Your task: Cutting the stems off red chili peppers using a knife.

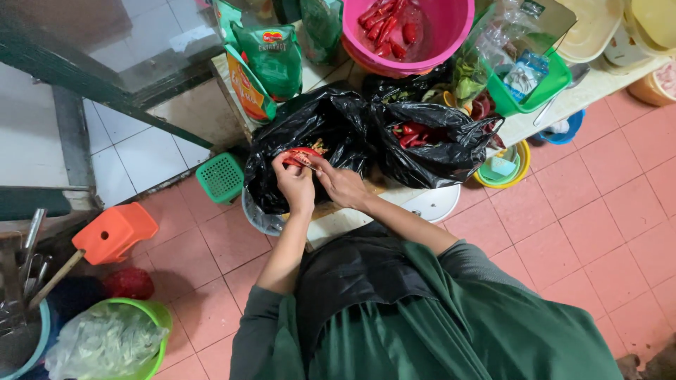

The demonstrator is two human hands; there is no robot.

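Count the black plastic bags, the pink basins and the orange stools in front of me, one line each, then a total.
Black plastic bags: 2
Pink basins: 1
Orange stools: 1
Total: 4

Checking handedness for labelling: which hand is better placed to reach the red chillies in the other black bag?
Right, probably. The right hand sits nearer the black bag of loose chillies; the left hand is on the far side, both pinching one chilli.

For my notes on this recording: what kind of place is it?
Probably a home or small-shop kitchen work area: red chilies in both hands, a pink basin of chilies, tiled floor.
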